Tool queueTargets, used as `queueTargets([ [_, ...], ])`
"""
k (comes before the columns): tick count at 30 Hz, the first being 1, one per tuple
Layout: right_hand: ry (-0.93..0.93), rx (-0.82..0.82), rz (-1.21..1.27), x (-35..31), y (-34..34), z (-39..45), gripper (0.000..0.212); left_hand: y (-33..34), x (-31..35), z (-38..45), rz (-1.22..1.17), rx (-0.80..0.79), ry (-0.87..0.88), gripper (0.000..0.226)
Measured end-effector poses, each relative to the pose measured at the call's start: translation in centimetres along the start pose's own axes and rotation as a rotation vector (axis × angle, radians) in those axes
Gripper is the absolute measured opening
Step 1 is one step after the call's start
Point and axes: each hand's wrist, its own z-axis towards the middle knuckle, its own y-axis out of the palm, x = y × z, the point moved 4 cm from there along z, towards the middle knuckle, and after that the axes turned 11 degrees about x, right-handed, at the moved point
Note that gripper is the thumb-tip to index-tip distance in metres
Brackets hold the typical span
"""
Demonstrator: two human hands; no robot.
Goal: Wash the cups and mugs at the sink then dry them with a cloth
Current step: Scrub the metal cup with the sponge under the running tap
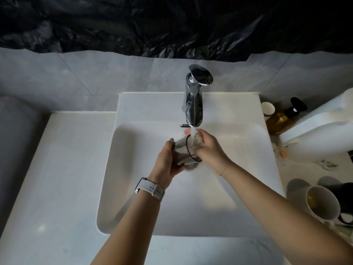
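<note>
A pale marble-look counter [57, 188] runs beneath a grey tiled wall hung with crumpled black plastic sheeting [172, 22], and a white rectangular basin sink [122, 169] is set into it. A chrome single-lever tap [193, 100] pours a stream of water onto a clear cylindrical drinking glass with a dark rim [184, 152], which is held tilted over the basin, mouth turned toward the right.

The left hand [168, 161], with a white-strapped watch [150, 189] on its wrist, has its grip wrapped around the base and lower wall of the glass. The right hand [207, 145] is cupped at the mouth, fingers curled over the rim and apparently rubbing there; how far they reach inside I cannot tell.

The glass looks light and stiff, but thin-walled and fragile, and wet it is likely slippery. The wrap around the lower body seems the safest hold, since the rim is the part most prone to chipping against the tap or the hard basin.

On the counter to the right wait a white ceramic mug with yellowish residue inside [322, 204], a black mug [345, 203] just beside it, a small white paper cup [267, 109] and an amber pump bottle with a black top [282, 115]. No drying cloth is in view.
</note>
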Motion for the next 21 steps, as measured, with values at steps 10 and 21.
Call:
queueTargets([
  [10,0.375,-0.099,0.419,1.9,-0.2,-1.7,0.044,-0.9,-0.7,-0.5,-0.049,0.048,0.036,0.041],
  [21,0.533,-0.235,0.264,1.0,-0.2,-3.2,0.026,0.1,-0.2,-1.8,0.008,0.035,0.273,0.027],
])
